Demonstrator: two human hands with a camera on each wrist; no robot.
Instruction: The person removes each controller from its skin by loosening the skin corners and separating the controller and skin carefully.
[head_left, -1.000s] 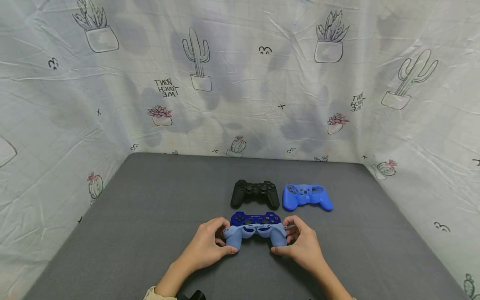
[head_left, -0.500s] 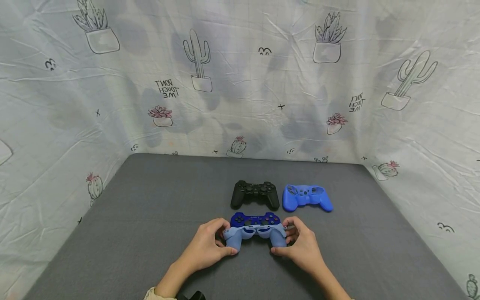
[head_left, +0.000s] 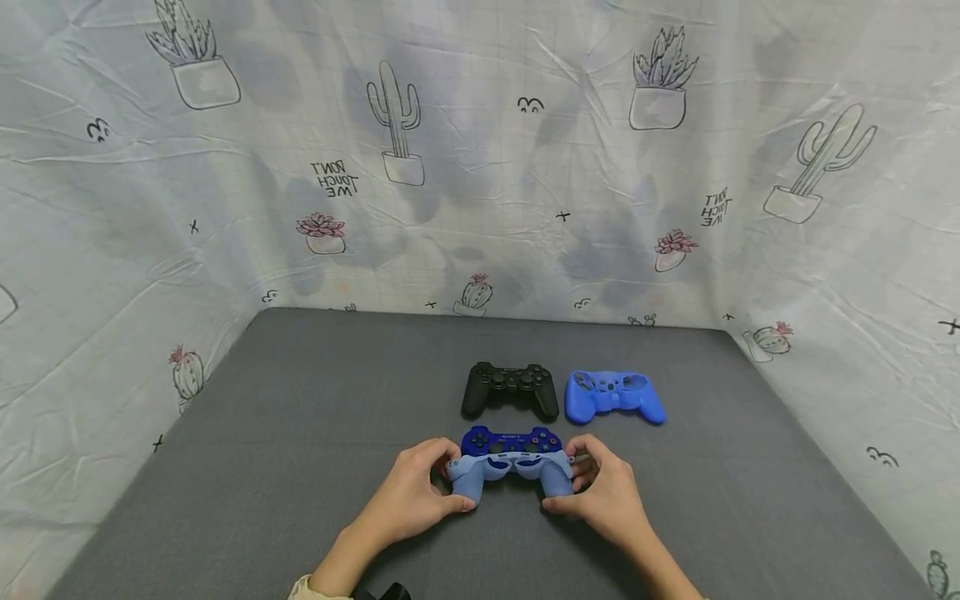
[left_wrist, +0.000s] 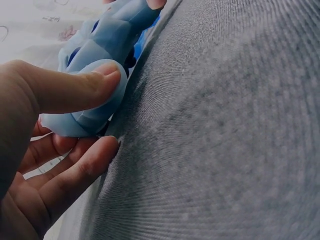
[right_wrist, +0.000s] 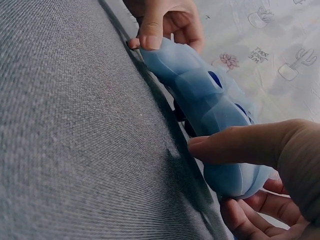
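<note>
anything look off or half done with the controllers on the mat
One thing: the light blue silicone cover sits only partway on the dark blue controller. It wraps the handles while the button face is bare. The left hand and right hand hold it there. The black controller and the empty blue cover lie neatly side by side.

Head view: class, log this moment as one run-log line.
left hand grips pale blue cover | right hand grips it | dark blue controller half covered
</note>
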